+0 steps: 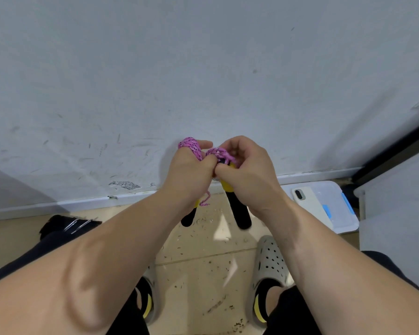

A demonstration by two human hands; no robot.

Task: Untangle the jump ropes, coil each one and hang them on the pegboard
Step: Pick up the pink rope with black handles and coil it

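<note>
A pink jump rope (191, 148) is held up in front of a scuffed white wall (155, 68), just above the centre of the view. Several turns of it are wound round the fingers of the left hand (188, 168), which is clenched on the cord. The right hand (246, 170) is pressed against the left from 3 o'clock, and its curled fingertips are pinched on a bunch of cord where it meets a yellow collar.

Two black handles hang below the hands. The first handle (241, 213) is seen at 6 o'clock of the right hand. The second handle (188, 217) is seen at 6 o'clock of the left hand and is partly hidden by the forearm. A short loose end (205, 201) of cord dangles between them.

At 6 o'clock a tan tiled floor (203, 262), strewn with small debris, is seen between two grey perforated clogs (271, 259). At 3 o'clock a phone (302, 194) is laid on a translucent plastic lid (339, 209) by the wall's foot. At 9 o'clock a black item (58, 226) with metal strips is seen on the floor. What it is cannot be told.
</note>
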